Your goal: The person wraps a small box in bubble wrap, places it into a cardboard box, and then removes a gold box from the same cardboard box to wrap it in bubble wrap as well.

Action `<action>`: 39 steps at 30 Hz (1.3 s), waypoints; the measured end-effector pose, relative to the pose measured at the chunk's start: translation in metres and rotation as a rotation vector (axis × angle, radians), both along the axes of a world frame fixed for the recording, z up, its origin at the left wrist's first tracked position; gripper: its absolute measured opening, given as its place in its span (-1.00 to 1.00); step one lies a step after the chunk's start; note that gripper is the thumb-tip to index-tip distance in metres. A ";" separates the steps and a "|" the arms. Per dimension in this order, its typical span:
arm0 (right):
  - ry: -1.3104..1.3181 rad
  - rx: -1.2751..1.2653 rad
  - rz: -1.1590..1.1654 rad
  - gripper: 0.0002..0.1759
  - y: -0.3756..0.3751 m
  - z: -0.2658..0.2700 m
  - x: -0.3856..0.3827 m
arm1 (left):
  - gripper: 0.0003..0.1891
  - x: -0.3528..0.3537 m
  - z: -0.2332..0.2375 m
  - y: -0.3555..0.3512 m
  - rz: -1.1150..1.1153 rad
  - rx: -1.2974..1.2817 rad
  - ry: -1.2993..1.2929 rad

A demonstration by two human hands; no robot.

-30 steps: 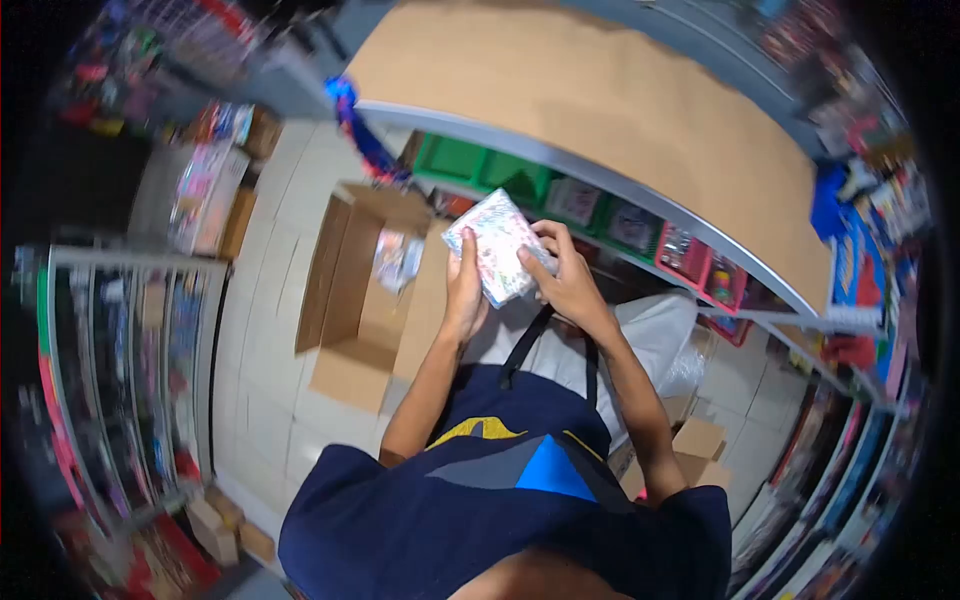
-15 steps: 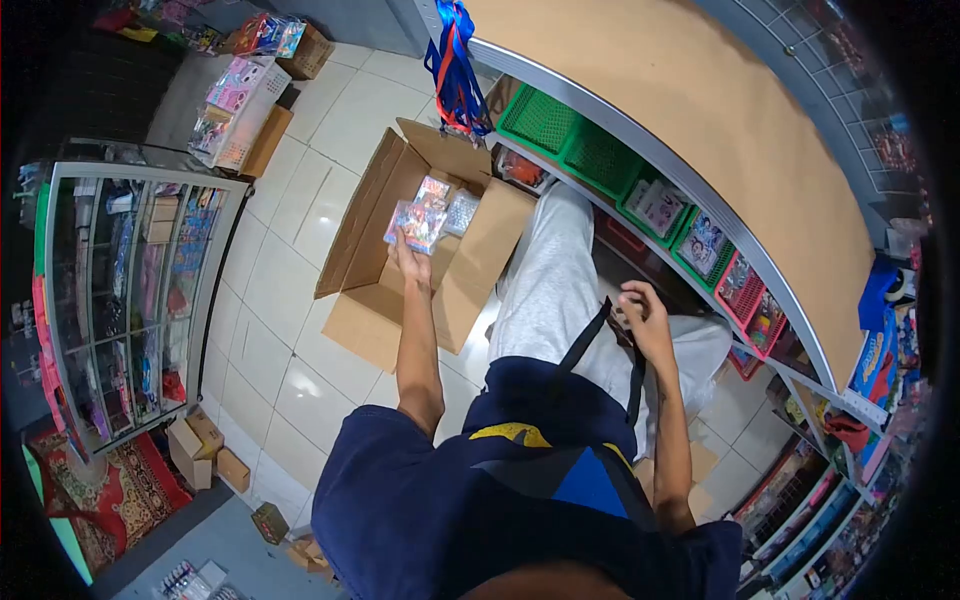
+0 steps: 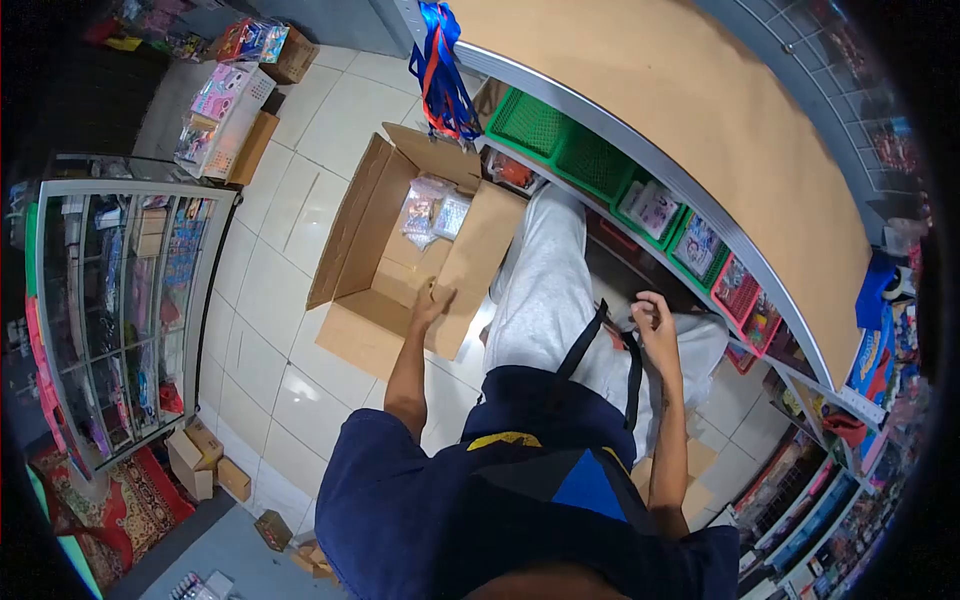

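Note:
On the tiled floor stands an open cardboard box (image 3: 345,230) with its flaps spread. Clear plastic packets with colourful printed pictures (image 3: 420,208) lie inside it, beside a shiny silvery packet (image 3: 452,216). My left hand (image 3: 432,303) is over the near side of the box, by the inner edge of its right flap (image 3: 478,262). Its fingers are bent and a little apart, and no packet shows in it. Raised above my lap, my right hand (image 3: 655,325) has loosely curled fingers, slightly apart, with nothing visible between them. Black straps (image 3: 583,345) hang beside it.
At the right runs a long counter (image 3: 640,120), with green baskets (image 3: 590,165) and red baskets (image 3: 738,288) of goods beneath. Blue and red lanyards (image 3: 440,75) hang at its end. A glass display case (image 3: 130,310) stands left; a white basket (image 3: 232,120) sits farther back.
My left hand has let go of the picture packet inside the box and drawn back toward me. My right hand stays above my lap, its fingers slightly shifted. The view has moved slightly.

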State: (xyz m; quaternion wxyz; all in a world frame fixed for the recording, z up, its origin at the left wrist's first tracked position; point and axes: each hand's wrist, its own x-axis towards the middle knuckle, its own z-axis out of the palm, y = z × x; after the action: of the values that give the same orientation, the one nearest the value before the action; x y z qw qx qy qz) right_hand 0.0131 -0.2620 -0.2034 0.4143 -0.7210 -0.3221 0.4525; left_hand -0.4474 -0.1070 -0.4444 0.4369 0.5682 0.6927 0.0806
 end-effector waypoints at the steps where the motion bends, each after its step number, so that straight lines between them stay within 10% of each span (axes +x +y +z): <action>1: 0.001 -0.002 0.012 -0.68 0.001 0.000 -0.001 | -0.02 -0.001 -0.009 -0.009 -0.091 0.035 0.028; 11: -0.212 0.126 0.094 -0.67 -0.011 0.028 0.005 | -0.29 -0.028 -0.072 0.019 -0.580 0.206 0.039; 15: -0.294 0.009 -0.020 -0.68 -0.040 0.056 0.006 | -0.41 0.002 0.010 0.027 -0.584 -0.146 0.108; 23: -0.376 0.128 -0.672 -0.79 -0.147 0.043 0.007 | -0.44 0.030 0.001 0.070 -0.723 -0.117 0.254; 29: -0.428 -0.551 -1.008 -0.58 -0.264 0.028 -0.019 | -0.46 0.081 0.009 0.108 -0.596 0.069 0.273; 39: -0.561 -0.277 -1.547 -0.60 -0.357 -0.083 -0.041 | -0.59 0.210 0.105 0.147 -0.507 0.531 -0.161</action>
State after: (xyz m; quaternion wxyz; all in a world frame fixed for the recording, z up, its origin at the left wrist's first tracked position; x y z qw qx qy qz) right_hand -0.0277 -0.6185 -0.2865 0.4201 -0.8692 0.2312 -0.1207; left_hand -0.2376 0.0404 -0.3398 0.3333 0.8071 0.4483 0.1910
